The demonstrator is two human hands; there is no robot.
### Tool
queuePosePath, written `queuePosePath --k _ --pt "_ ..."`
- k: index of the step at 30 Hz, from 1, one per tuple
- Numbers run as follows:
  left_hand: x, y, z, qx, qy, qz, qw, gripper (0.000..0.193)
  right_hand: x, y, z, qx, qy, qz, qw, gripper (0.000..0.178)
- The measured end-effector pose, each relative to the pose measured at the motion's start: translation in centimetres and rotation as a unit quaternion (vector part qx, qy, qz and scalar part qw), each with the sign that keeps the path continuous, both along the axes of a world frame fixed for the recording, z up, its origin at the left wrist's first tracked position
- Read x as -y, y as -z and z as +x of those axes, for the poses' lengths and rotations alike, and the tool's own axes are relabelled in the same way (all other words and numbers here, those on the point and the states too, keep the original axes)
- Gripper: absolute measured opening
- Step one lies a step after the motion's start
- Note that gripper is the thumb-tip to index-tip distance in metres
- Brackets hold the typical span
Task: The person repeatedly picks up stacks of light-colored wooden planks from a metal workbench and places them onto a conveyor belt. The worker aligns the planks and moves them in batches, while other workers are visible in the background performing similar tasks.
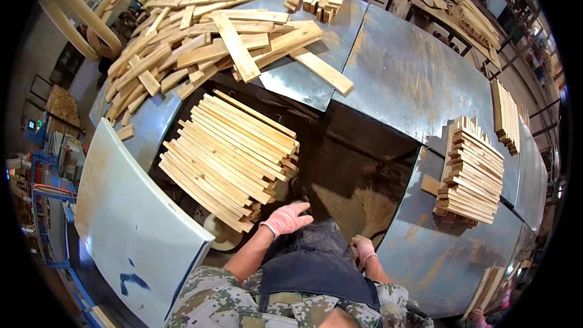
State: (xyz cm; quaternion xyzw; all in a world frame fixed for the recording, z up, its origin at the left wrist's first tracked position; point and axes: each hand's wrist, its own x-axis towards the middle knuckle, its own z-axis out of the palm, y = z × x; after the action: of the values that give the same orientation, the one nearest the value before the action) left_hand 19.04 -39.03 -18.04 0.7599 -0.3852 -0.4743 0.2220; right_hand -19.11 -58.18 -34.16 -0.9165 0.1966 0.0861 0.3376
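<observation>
Wooden slats (237,48) heap at upper left, apparently left to stack; the large stack (221,152) left of centre and smaller stack (473,170) at right look done. Lower centre, the left hand (286,220) extends empty; the right hand's (362,249) grip I cannot tell.

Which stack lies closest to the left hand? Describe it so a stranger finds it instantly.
Start at the grey metal tabletops around the dark gap. In the gap's left part, just beyond the pink-gloved left hand, sits the stack of pale wooden strips. Its strips lie side by side, unlike the jumbled heap of boards behind it.
</observation>
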Motion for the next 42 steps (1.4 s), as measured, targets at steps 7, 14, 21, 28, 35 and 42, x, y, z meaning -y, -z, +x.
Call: queuePosePath --k 7,14,21,28,35,42 --pt "1.6 -1.8 10.1 0.009 -0.164 -0.012 0.986 0.070 10.4 -2.2 15.1 -0.028 -0.013 0.021 0.999 0.006" --pt "-2.7 -0.7 11.5 -0.082 -0.364 0.022 0.928 0.066 14.8 -1.7 31.6 -0.115 0.329 0.463 0.815 0.012" --pt "-3.7 -0.7 7.8 -0.105 -0.517 0.070 0.847 0.059 15.2 3.0 36.1 -0.187 0.271 0.463 0.823 0.015" --pt "0.8 -1.5 6.4 -0.120 -0.566 0.087 0.811 0.059 20.1 4.2 32.6 -0.287 0.143 0.411 0.853 0.040" --pt "2.8 -1.6 3.6 -0.072 -0.655 0.026 0.752 0.054 24.9 2.4 34.2 -0.275 0.238 0.433 0.825 0.019" --pt "-4.3 3.0 0.5 0.144 -0.864 -0.051 0.480 0.044 23.0 -0.4 43.1 -0.261 0.192 0.512 0.795 0.010"
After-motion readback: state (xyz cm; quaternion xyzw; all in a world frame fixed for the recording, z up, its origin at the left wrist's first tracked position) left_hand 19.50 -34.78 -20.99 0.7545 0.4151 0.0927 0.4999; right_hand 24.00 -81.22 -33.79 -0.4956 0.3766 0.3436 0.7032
